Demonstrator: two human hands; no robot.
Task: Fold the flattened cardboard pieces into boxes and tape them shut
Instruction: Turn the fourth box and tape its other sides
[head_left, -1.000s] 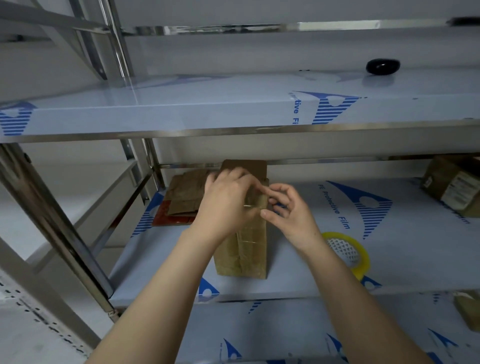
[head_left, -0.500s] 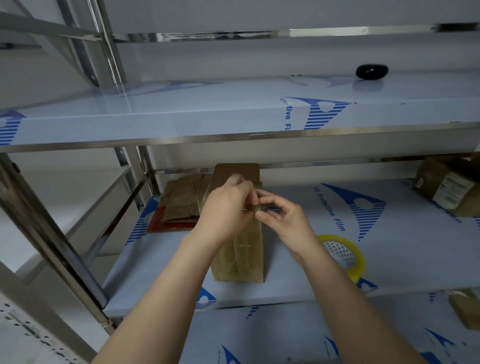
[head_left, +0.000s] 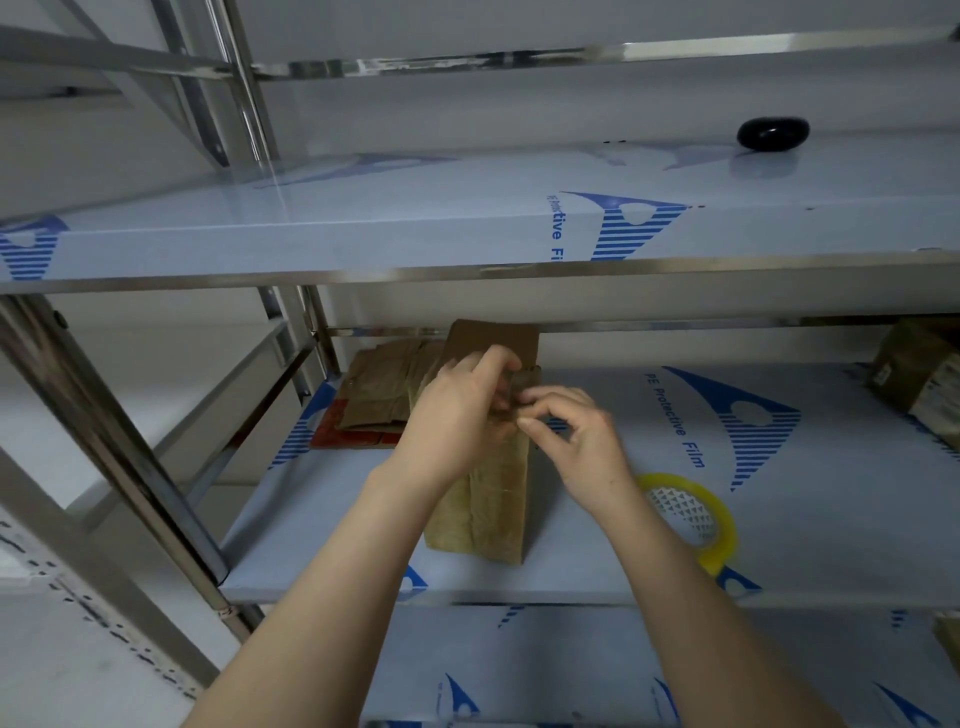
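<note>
A tape roll (head_left: 723, 548) lay beside the right forearm, with flat cardboard (head_left: 382, 397) behind on the left. The upper shelf (head_left: 363, 244) overhung the work. Since a second before, the hands had drawn closer together. The box (head_left: 485, 512) stood upright on the lower shelf (head_left: 810, 540); the left hand (head_left: 457, 415) gripped its top and the right hand (head_left: 584, 439) pinched the top edge.

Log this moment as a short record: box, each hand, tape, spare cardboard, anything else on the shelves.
box: cardboard box stands upright on the middle shelf, rear flap raised
left: left hand grips the box's top
right: right hand pinches the box's top edge, fingers curled
tape: yellow tape roll lies flat on the shelf, right of the box, not held
spare cardboard: flattened stack behind and left of the box
other: black object on the upper shelf; taped box at far right
</note>
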